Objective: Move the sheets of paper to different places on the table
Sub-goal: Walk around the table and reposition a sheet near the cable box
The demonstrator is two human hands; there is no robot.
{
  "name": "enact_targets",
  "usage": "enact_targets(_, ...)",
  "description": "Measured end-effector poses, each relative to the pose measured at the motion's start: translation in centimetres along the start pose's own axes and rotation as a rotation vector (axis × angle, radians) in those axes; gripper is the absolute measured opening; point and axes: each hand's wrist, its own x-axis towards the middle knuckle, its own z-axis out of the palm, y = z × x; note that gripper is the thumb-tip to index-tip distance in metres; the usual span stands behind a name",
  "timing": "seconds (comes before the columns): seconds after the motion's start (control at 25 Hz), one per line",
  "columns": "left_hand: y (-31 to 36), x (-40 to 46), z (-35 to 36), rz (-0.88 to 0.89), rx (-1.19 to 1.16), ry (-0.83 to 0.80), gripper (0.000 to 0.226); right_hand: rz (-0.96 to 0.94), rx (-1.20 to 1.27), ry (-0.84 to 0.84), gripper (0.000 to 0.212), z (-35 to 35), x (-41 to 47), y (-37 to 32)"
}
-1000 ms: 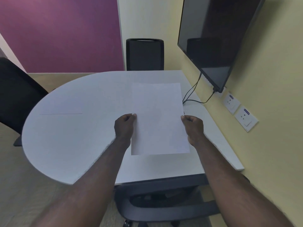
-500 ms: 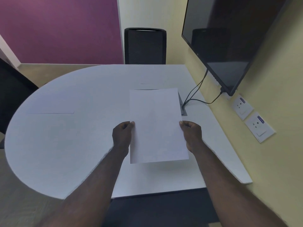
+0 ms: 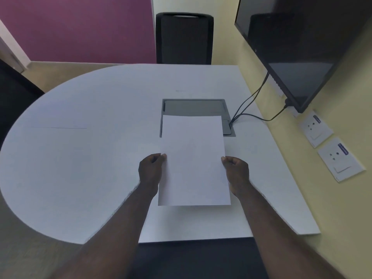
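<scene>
I hold a blank white sheet of paper (image 3: pixel 193 158) above the white table (image 3: pixel 90 168), near its right half. My left hand (image 3: pixel 151 170) pinches the sheet's left edge and my right hand (image 3: pixel 236 171) pinches its right edge. The sheet casts a shadow on the table below its near edge, so it is lifted off the surface. A second white sheet (image 3: pixel 60 122) lies flat on the table at the far left, barely distinct from the tabletop.
A grey cable hatch (image 3: pixel 193 107) is set into the table just beyond the held sheet, with black cables (image 3: pixel 249 105) running to a wall screen (image 3: pixel 298 47). Wall sockets (image 3: pixel 340 158) sit at right. Black chairs stand at the far side (image 3: pixel 184 39) and left (image 3: pixel 14 93).
The held sheet has come nearer to me and off the grey cable hatch, which now shows beyond it. My view has tilted down and closer to the table.
</scene>
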Motion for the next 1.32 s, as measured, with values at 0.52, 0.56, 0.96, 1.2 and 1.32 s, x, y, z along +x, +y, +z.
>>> enact_targets(0.52, -6.0, 2.7, 2.1, -0.079, 0.161, -0.007, 0.017, 0.175, -0.085, -0.021, 0.025, 0.3, 4.0, 6.1)
enact_targets(0.56, -6.4, 3.0, 2.2, -0.083, 0.177, -0.006, 0.016, 0.182, -0.104, -0.017, 0.024, 0.5, 4.3, 6.6)
enact_targets(0.96, -10.3, 6.2, 3.0, -0.148, 0.380, 0.009, 0.016, 0.199, -0.278, 0.006, 0.014, 1.9, 6.6, 10.2)
enact_targets(1.2, -11.8, 7.0, 3.4, -0.142, 0.508, 0.054, 0.014, 0.220, -0.360, 0.094, 0.012, 3.2, 7.1, 11.3)
enact_targets(1.32, -11.9, 7.1, 3.7, -0.141, 0.536, 0.086, 0.015, 0.192, -0.448, 0.164, 0.014, 3.7, 6.9, 11.7)
